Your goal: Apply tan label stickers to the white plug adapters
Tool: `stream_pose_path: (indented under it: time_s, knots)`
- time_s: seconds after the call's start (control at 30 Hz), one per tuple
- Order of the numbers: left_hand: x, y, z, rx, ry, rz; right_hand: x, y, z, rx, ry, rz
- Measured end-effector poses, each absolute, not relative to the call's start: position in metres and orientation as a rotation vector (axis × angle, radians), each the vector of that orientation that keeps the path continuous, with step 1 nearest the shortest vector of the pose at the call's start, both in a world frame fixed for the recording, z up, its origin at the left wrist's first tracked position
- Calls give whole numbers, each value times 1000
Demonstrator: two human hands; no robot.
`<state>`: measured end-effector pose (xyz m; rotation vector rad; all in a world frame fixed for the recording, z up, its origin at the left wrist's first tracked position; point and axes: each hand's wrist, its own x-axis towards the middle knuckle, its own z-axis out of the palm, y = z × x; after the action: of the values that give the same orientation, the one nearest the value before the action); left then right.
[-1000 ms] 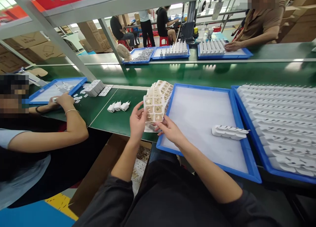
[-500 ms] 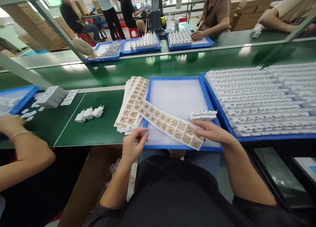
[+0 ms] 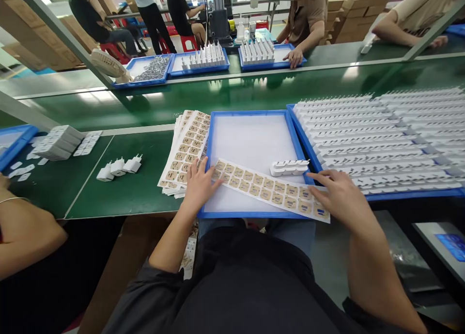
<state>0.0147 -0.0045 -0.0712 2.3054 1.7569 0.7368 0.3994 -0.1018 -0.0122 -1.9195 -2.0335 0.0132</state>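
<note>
A long strip of tan labels (image 3: pixel 267 188) on white backing lies slanted across the front of a blue-rimmed white tray (image 3: pixel 250 113). My left hand (image 3: pixel 199 186) is at the strip's left end, fingers spread, thumb by its edge. At the right end, my right hand (image 3: pixel 343 198) rests with thumb and fingers apart by the labels, not visibly gripping them. Just above the strip, a short row of white plug adapters (image 3: pixel 289 167) sits in the tray. Beside the tray's left rim is a stack of label sheets (image 3: pixel 187 142), partly covered by my left fingers.
A second blue tray (image 3: pixel 417 194) on the right holds many rows of white adapters. Several loose adapters (image 3: pixel 118 167) stand left, near stacked white blocks (image 3: pixel 60 142). A neighbour's arm (image 3: pixel 29 239) is at far left. Across the green bench, people sit behind more trays (image 3: pixel 203 72).
The label strip has moved right and now lies flatter across the tray. My left hand has reached up to its left end with fingers spread; my right hand has moved right and loosened its grip.
</note>
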Motion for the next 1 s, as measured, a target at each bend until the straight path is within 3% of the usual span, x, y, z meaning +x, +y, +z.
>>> stream_pose_path:
  time_s: [0.1,0.23,0.4,0.63,0.9,1.0]
  knots:
    - [16,-6,-68,2313,1753,685,354,-102,-17,-1730,-1977,-144]
    - [20,-12,-66,2363,1724,678,282,-92,-35,-1450,-2238,222]
    - [18,-31,-66,2491,1622,654,243,-70,-58,-1437,-2395,350]
    - [6,-44,-52,2336,1634,804,251,-59,-60,-1324,-2513,126]
    - [41,-11,-42,2252,1824,435,256,-69,-59,-1250,-2280,-88]
    - [46,0,-38,2091,1672,386,265,-79,-56,-1198,-2223,-72]
